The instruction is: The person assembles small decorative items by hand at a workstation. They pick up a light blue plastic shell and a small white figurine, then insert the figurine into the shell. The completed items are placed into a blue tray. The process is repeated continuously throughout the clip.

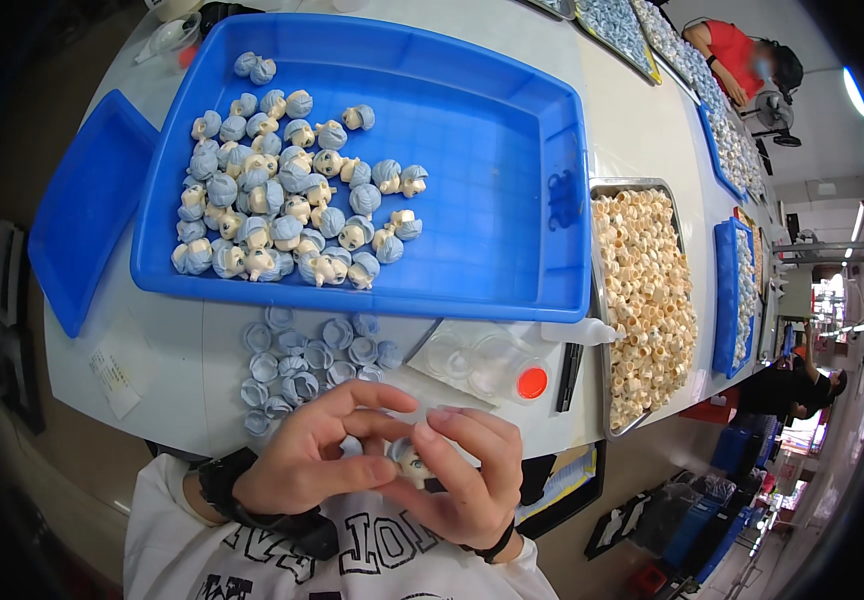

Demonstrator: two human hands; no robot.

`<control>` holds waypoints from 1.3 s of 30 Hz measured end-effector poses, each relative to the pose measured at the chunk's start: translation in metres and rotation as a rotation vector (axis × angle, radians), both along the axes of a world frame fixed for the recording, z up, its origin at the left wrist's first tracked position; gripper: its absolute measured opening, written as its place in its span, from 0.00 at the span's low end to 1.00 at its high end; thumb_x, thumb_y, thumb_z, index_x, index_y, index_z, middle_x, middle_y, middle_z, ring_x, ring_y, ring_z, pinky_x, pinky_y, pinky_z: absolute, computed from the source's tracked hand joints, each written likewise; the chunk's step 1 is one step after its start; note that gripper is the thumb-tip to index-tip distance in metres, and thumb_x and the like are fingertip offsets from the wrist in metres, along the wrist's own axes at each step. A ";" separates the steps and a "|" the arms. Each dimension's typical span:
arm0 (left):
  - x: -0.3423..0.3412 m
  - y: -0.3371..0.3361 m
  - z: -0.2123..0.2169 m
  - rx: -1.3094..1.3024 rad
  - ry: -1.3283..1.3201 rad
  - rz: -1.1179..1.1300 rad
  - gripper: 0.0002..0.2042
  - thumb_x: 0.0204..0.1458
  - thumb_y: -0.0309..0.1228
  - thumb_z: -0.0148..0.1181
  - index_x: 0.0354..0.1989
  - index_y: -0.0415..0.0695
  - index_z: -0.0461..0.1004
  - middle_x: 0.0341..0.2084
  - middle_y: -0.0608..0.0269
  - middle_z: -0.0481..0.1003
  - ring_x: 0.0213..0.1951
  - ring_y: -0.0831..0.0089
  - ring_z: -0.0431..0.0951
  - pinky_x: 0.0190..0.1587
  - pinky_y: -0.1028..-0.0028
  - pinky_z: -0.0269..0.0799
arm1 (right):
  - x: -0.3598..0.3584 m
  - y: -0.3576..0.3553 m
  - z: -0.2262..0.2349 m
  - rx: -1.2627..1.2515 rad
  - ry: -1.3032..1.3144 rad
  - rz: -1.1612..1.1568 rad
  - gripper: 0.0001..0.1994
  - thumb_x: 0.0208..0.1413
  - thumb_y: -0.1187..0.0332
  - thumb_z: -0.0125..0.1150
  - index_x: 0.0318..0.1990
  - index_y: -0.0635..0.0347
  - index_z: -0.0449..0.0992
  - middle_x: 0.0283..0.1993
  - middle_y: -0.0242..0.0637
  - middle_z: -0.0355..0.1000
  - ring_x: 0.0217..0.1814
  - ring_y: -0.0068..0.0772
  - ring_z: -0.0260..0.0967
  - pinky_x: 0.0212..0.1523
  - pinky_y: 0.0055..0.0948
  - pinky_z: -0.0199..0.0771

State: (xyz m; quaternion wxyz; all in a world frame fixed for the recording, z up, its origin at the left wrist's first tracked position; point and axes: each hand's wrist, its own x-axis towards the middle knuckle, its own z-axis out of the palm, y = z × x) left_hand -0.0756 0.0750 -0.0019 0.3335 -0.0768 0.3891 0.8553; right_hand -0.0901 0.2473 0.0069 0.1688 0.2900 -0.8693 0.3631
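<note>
Grip: toy head (410, 462) is pinched by left hand (304, 462) and right hand (467, 478).
Place: held near the chest, below the blue caps (307, 362).
Feel: judged light, hard, smooth; best held by its sides.

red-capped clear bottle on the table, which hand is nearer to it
Right. The right hand sits just below the red-capped bottle, slightly to its left. The left hand is farther left, beneath the loose blue hair pieces.
</note>
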 end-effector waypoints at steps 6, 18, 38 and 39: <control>-0.002 0.005 0.008 0.049 -0.064 0.002 0.23 0.53 0.27 0.51 0.57 0.39 0.52 0.37 0.64 0.73 0.34 0.85 0.69 0.36 0.88 0.61 | -0.006 0.009 -0.001 0.018 -0.145 0.101 0.19 0.35 0.61 0.66 0.38 0.60 0.74 0.36 0.33 0.70 0.37 0.35 0.66 0.38 0.30 0.64; 0.007 -0.001 0.005 0.053 0.069 -0.127 0.16 0.57 0.33 0.46 0.50 0.37 0.60 0.40 0.62 0.66 0.42 0.83 0.65 0.40 0.81 0.62 | -0.001 0.011 0.018 0.073 -0.098 0.074 0.16 0.41 0.53 0.62 0.32 0.55 0.76 0.30 0.28 0.70 0.38 0.35 0.66 0.59 0.47 0.44; -0.002 -0.021 0.012 -0.077 0.114 0.400 0.17 0.53 0.31 0.41 0.48 0.33 0.57 0.30 0.54 0.65 0.23 0.75 0.66 0.26 0.77 0.66 | -0.059 0.110 0.059 -0.092 0.096 -0.462 0.14 0.51 0.67 0.55 0.40 0.70 0.72 0.35 0.44 0.71 0.38 0.37 0.69 0.41 0.32 0.67; 0.002 -0.023 0.009 -0.091 0.126 0.353 0.15 0.51 0.28 0.43 0.46 0.33 0.58 0.32 0.52 0.65 0.25 0.74 0.68 0.27 0.76 0.68 | -0.074 0.125 0.065 0.020 0.023 -0.528 0.13 0.51 0.69 0.55 0.40 0.71 0.72 0.35 0.43 0.71 0.38 0.34 0.68 0.40 0.31 0.67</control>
